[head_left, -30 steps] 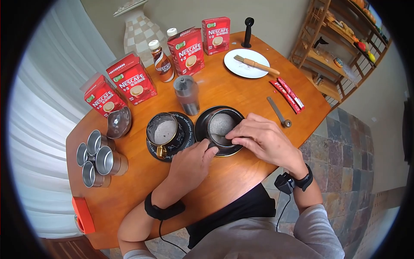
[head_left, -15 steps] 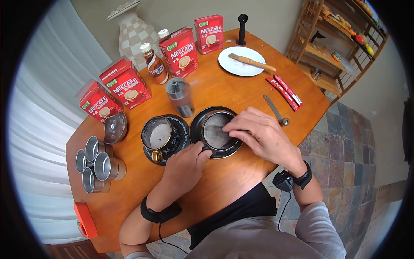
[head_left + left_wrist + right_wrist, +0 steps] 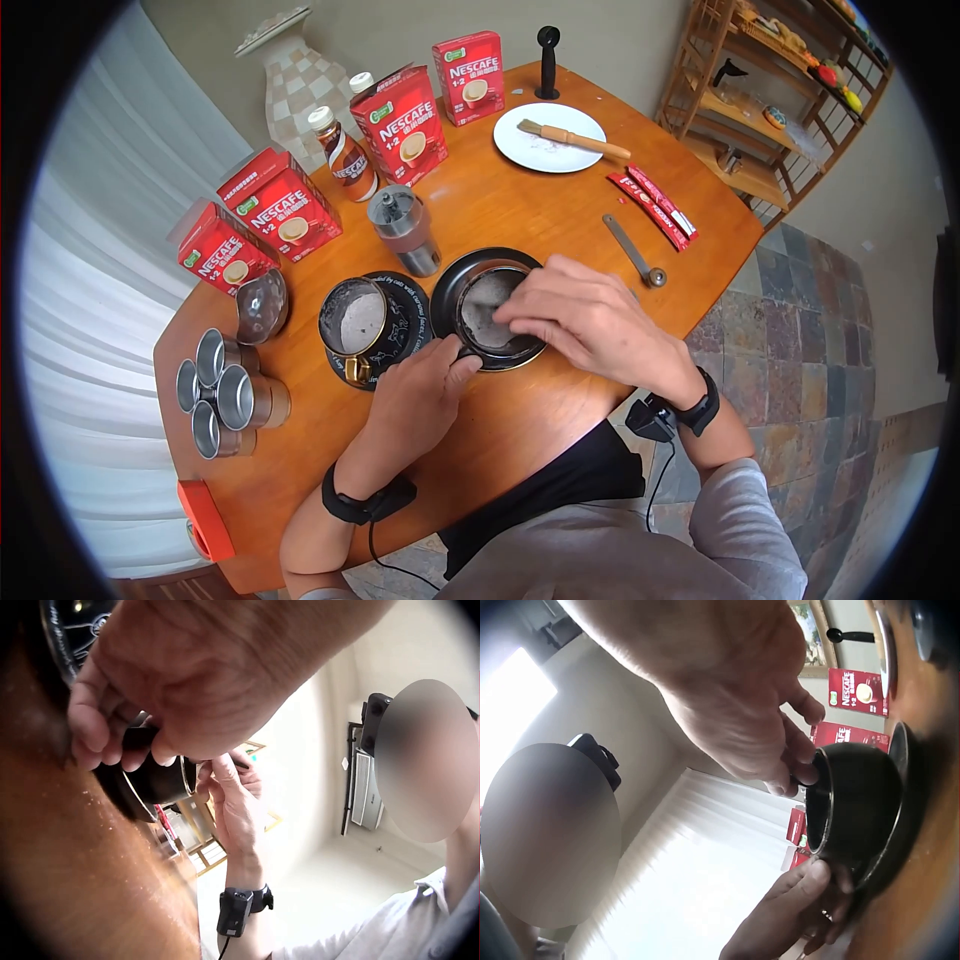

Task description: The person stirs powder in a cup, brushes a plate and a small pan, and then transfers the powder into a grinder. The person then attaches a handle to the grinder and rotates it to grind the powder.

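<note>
A black cup point(image 3: 866, 799) with grey powdery contents stands on a black saucer point(image 3: 444, 290). My left hand point(image 3: 415, 393) grips the cup's handle at its near left side. Over the mouth, my right hand point(image 3: 605, 318) pinches a slim dark utensil point(image 3: 806, 782), its fingertips just inside the rim. Most of that utensil is hidden by the fingers, so I cannot tell its exact kind. Left of it, a second black cup point(image 3: 325, 325) with a gold handle holds pale grey powder on a dark, lettered saucer point(image 3: 405, 298).
Behind the cups stands a hand coffee grinder point(image 3: 405, 235). Red Nescafe boxes point(image 3: 405, 125) and bottles point(image 3: 347, 160) line the back. Metal cups point(image 3: 240, 395) and a clear bowl point(image 3: 262, 305) are left; a plate point(image 3: 515, 150) with a brush point(image 3: 575, 139), sachets point(image 3: 652, 210) and a measuring spoon point(image 3: 630, 250) are right.
My right hand has shifted within the cup's mouth, and the powder's surface looks stirred and uneven now. My left hand keeps its hold on the handle. The view has shifted slightly.
</note>
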The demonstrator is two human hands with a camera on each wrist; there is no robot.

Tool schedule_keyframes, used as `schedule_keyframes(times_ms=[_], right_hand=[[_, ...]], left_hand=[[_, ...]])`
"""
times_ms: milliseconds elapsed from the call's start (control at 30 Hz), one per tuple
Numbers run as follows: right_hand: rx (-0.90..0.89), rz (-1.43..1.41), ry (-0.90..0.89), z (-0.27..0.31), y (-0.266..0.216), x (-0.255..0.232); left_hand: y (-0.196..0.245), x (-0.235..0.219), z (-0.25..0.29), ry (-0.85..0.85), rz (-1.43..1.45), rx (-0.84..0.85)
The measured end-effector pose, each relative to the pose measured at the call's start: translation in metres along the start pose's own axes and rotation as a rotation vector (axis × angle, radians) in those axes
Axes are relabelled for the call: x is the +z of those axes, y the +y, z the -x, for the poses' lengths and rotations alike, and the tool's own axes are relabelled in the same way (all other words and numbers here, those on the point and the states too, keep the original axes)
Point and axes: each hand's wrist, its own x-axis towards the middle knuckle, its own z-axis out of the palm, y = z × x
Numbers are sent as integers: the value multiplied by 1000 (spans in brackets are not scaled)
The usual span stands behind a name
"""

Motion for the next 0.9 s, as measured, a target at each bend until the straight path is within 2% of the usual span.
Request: schedule_keyframes(times_ms=[100, 167, 300, 367, 400, 567, 667, 767, 900], right_hand=[[-21, -19, -130, 2, -2, -10], [-9, 6, -181, 4, 0, -17], [-20, 67, 19, 0, -1, -6], [-69, 51, 89, 1, 2, 4], [-80, 29, 41, 2, 2, 3], [-48, -5, -185, 5, -1, -17], [-63, -36, 37, 2, 3, -4], [-91, -30, 63, 2, 5, 11], [-67, -51, -61, 6, 3, -4]], left_hand=[[2, -2, -1, -15, 12, -17], [8, -7, -1, -62, 45, -112], [11, -10, -3, -103, 50, -167], [8, -7, -2, -57, 39, -85], [7, -6, -2, -34, 35, -44], [11, -10, -4, -91, 33, -109], [15, -12, -5, -116, 36, -154], [18, -13, -5, -129, 47, -187], [18, -14, -5, -141, 38, -197]])
